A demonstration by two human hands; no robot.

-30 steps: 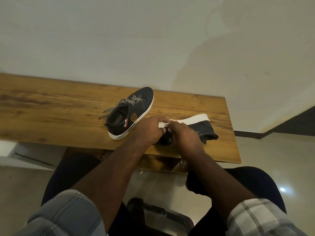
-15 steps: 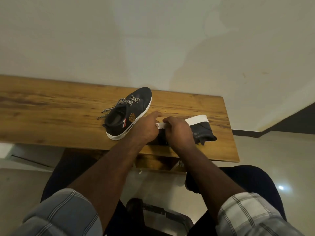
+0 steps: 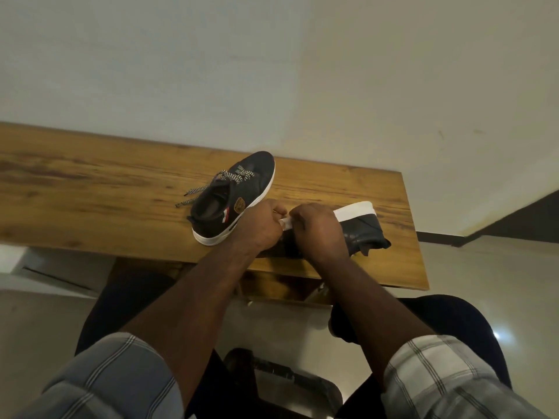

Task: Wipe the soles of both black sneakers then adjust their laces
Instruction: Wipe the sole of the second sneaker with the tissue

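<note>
Both grips, left hand [image 3: 260, 228] and right hand [image 3: 320, 231], have fingers curled on the tipped sneaker [image 3: 363, 231], white sole facing away. Wooden counter [image 3: 90, 192] against a pale wall. Left of the grips stands the second sneaker [image 3: 233, 198], laces loose.

I am finding no text, number or brand name that can be read. I am seeing only a small brown badge [image 3: 239, 204] and a red-and-white stripe tag [image 3: 225, 215] on the side of the upright black sneaker [image 3: 233, 201]; their markings are too small to make out.
</note>
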